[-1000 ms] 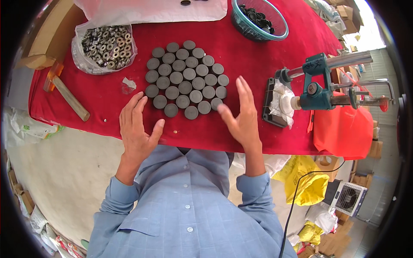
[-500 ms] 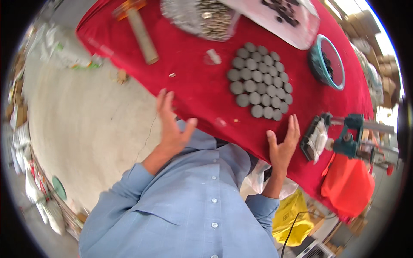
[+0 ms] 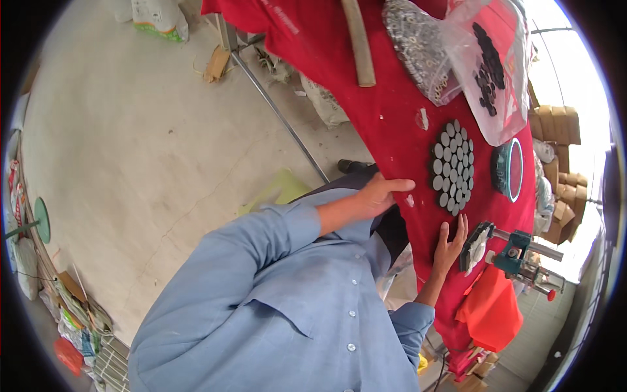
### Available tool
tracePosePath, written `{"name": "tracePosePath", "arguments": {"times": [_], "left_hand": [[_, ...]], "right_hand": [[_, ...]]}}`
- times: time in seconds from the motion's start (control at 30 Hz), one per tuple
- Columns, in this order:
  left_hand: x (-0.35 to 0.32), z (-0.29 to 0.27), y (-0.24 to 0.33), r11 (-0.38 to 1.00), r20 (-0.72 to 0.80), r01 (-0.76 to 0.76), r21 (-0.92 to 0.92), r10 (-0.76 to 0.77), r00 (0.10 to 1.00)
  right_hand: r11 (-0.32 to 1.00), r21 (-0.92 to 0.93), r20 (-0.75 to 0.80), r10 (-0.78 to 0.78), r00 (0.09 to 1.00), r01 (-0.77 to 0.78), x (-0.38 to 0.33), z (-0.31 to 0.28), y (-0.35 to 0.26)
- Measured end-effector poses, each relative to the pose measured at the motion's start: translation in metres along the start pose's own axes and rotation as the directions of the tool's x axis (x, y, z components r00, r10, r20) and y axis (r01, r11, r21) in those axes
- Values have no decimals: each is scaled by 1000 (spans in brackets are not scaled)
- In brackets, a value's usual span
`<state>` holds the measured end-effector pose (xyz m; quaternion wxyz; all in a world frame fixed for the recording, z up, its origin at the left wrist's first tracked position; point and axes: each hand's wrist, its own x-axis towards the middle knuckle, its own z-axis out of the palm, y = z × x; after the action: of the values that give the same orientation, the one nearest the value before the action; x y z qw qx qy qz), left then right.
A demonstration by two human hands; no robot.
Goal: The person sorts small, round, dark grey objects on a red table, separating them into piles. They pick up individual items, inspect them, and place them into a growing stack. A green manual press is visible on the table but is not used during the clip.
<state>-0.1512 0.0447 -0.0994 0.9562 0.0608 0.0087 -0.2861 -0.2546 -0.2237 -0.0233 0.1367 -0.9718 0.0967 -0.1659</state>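
A tight cluster of grey round discs with dark sides [image 3: 452, 168] lies on a red cloth-covered table [image 3: 398, 111]. My left hand [image 3: 382, 195] is at the table's near edge, one digit stretched out toward the cluster; its other fingers show only in part, and I see nothing held. Just nearer than the discs, my right hand [image 3: 448, 248] has its fingers apart and holds nothing. To the right of that hand is a green clamp-like tool with metal bars [image 3: 513, 253], with a dark block and white wrapping [image 3: 475, 248] at its left end.
Beyond the discs lie a clear bag of small metal parts [image 3: 421, 49] and a plastic sheet with black pieces [image 3: 488, 72]. A teal bowl [image 3: 506, 171] stands right of them. A long bar [image 3: 359, 46] lies at the far edge. An orange-red bag [image 3: 493, 310] hangs near the clamp.
The view has swung left, so the table now sits further right. My left hand has turned and come closer to my right hand at the table edge. The discs keep their cluster.
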Motion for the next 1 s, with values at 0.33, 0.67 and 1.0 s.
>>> {"name": "tracePosePath", "arguments": {"times": [0.33,0.67,1.0], "left_hand": [[4,-5,-20,998,-43,-62,9,63,997],[5,-2,-24,999,-101,16,37,-12,995],[2,3,-18,996,-115,-18,85,28,993]], "right_hand": [[999,-44,11,-5,1000,6,-2,-3,4],[995,-93,17,-20,1000,22,1,-1,11],[995,-100,29,7,1000,-4,3,-2,4]]}}
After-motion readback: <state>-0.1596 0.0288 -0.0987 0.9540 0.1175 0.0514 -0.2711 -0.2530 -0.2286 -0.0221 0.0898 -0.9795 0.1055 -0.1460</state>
